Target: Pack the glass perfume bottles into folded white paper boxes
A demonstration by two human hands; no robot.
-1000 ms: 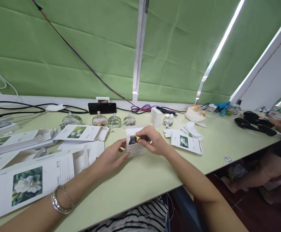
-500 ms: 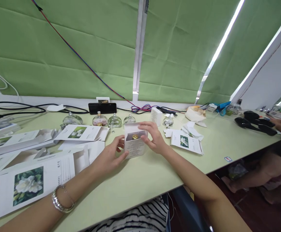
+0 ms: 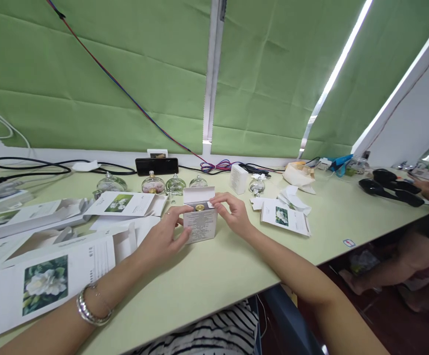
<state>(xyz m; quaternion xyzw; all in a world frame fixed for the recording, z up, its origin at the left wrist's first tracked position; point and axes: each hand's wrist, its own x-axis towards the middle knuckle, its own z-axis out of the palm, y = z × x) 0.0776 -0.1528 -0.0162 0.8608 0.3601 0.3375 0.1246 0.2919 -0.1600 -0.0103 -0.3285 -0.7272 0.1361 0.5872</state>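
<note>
A small white perfume box (image 3: 201, 228) stands upright on the table, printed with fine text on the side facing me. Its lid flap (image 3: 198, 195) is raised at the back. In the opening shows a round gold cap (image 3: 200, 207); whatever lies below it is hidden by the walls. My left hand (image 3: 170, 231) grips the box's left side, thumb on the front and fingers around the upper corner. At the top right corner, my right hand (image 3: 234, 214) has its fingers closed on the edge by a side flap.
Flat and opened flower-printed cartons (image 3: 44, 286) cover the left of the table. Behind the box stand several glass bottles (image 3: 176, 185) and a black phone (image 3: 156, 166). To the right lie another carton (image 3: 285, 217), a white box (image 3: 239, 179) and black objects (image 3: 389, 190) near another person's hand.
The box has shifted slightly left and turned to face me more squarely. My right hand has lowered from the lid flap to the top right edge; the left stays on the box.
</note>
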